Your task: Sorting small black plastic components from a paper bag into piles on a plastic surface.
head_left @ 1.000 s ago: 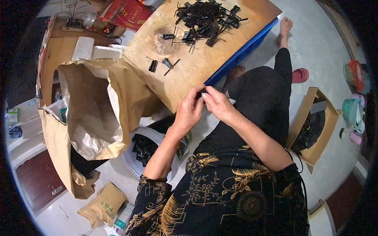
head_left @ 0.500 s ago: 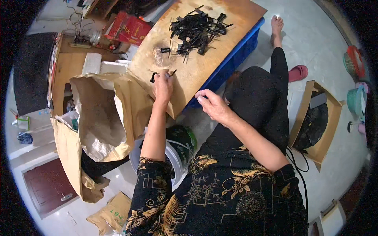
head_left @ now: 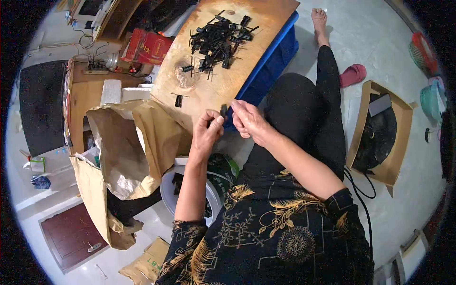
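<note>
Over the near corner of a wooden board (head_left: 247, 66), my two hands are close together. A small black plastic part (head_left: 223, 110) is pinched in the fingertips of my left hand (head_left: 208, 130). My right hand (head_left: 251, 122) is closed just to the right of it, thumb against forefinger; whatever it grips is too small or hidden to make out. Farther up the board lies a heap of black plastic parts (head_left: 219, 40) with thin stems. A single black part (head_left: 178, 100) lies apart at the board's left side, and another sits just below the heap.
Under the board is a blue plastic crate (head_left: 270, 59). An open brown paper sack (head_left: 161, 137) stands at the left, beside a white bucket (head_left: 166, 190) with black pieces inside. To the right are a cardboard box (head_left: 401, 137) holding black items and a pink slipper (head_left: 352, 76).
My left hand has come off the board and moved right, toward my right hand, with a black part now showing in its fingertips. The whole view has shifted slightly.
</note>
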Available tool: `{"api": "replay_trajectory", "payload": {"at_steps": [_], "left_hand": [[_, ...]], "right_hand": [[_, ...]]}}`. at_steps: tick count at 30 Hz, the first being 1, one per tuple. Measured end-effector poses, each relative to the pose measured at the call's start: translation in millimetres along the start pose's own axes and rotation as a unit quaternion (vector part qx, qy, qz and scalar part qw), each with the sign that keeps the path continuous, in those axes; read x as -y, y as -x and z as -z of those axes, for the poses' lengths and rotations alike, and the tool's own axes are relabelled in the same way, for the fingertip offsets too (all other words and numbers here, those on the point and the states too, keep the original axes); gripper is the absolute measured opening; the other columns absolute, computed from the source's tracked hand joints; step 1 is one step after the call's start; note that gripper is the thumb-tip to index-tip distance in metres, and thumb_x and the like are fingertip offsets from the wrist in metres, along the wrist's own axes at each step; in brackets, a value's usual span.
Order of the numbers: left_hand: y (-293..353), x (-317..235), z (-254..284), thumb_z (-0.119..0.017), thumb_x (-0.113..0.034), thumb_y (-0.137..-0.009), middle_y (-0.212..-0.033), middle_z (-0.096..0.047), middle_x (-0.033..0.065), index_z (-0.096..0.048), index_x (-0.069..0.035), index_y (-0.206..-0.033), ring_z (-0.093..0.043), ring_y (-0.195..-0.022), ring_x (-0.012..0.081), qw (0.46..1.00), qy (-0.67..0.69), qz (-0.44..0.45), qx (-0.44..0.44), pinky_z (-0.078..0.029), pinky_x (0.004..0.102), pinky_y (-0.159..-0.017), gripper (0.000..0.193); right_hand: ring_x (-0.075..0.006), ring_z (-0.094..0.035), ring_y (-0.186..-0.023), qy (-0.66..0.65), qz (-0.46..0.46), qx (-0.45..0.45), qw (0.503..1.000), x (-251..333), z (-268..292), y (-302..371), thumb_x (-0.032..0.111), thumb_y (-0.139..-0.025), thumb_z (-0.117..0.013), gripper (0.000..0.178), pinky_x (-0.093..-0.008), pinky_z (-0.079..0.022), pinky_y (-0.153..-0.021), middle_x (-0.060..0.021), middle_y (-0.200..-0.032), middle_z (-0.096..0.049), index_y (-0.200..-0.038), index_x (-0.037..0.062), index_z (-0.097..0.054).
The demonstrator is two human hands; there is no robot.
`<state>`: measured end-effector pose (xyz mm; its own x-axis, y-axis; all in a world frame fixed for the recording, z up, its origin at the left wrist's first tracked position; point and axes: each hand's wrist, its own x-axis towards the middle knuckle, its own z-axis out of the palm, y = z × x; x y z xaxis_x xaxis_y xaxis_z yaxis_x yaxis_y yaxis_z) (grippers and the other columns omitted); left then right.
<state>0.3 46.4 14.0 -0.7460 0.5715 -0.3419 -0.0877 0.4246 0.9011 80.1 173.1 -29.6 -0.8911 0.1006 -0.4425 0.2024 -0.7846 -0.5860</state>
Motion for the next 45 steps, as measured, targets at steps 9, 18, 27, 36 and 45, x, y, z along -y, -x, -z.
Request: {"api": "replay_trajectory", "payload": {"at_steps": [9, 18, 27, 36, 45], "left_hand": [[19, 0, -8, -0.057, -0.018, -0.085, -0.064, -0.046, -0.0019, -0.044, -0.008, -0.083, -0.042, -0.055, 0.0054, 0.997, -0.024, -0.005, 0.071, -0.035, 0.0183, -0.050, 0.017], [23, -12, -12, -0.053, -0.007, -0.082, -0.076, -0.046, 0.0023, -0.039, -0.005, -0.108, -0.045, -0.057, 0.0075, 1.000, -0.008, -0.017, 0.018, -0.037, 0.0196, -0.049, 0.030], [14, -1, 3, -0.053, -0.005, -0.081, -0.075, -0.042, 0.0021, -0.037, -0.005, -0.110, -0.042, -0.057, 0.0080, 1.000, 0.004, -0.021, 0.021, -0.034, 0.0202, -0.047, 0.034], [9, 0, 12, -0.054, -0.004, -0.081, -0.075, -0.041, 0.0010, -0.037, -0.005, -0.103, -0.040, -0.059, 0.0082, 0.989, -0.116, -0.079, 0.053, -0.036, 0.0218, -0.051, 0.028], [8, 21, 3, -0.056, -0.002, -0.077, -0.083, -0.048, 0.0098, -0.042, -0.002, -0.103, -0.048, -0.071, 0.0176, 0.967, -0.210, -0.122, -0.072, -0.042, 0.0289, -0.065, 0.030]], "right_hand": [[-0.0004, -0.024, -0.041, 0.109, -0.002, 0.059, 0.992, -3, -4, 3, 0.030, -0.093, -0.039, 0.024, -0.0171, -0.020, -0.035, 0.0083, -0.053, -0.030, -0.096, 0.0085, -0.050], [-0.0029, -0.030, -0.046, 0.108, 0.091, 0.047, 0.989, -10, -5, 2, 0.028, -0.094, -0.037, 0.024, -0.0185, -0.026, -0.038, 0.0056, -0.057, -0.033, -0.091, 0.0074, -0.048], [-0.0080, -0.042, -0.054, 0.326, 0.240, 0.061, 0.912, -31, -4, -11, 0.022, -0.093, -0.041, 0.020, -0.0248, -0.038, -0.050, -0.0004, -0.061, -0.042, -0.089, 0.0032, -0.047], [-0.0096, -0.043, -0.054, 0.372, 0.190, 0.057, 0.907, -30, -7, -12, 0.020, -0.092, -0.041, 0.019, -0.0267, -0.037, -0.049, -0.0030, -0.060, -0.042, -0.088, 0.0020, -0.047], [-0.0349, -0.054, -0.067, 0.407, 0.218, 0.020, 0.887, -32, -14, -17, 0.015, -0.089, -0.043, 0.015, -0.0377, -0.042, -0.059, -0.0180, -0.072, -0.052, -0.089, -0.0001, -0.047]]}}
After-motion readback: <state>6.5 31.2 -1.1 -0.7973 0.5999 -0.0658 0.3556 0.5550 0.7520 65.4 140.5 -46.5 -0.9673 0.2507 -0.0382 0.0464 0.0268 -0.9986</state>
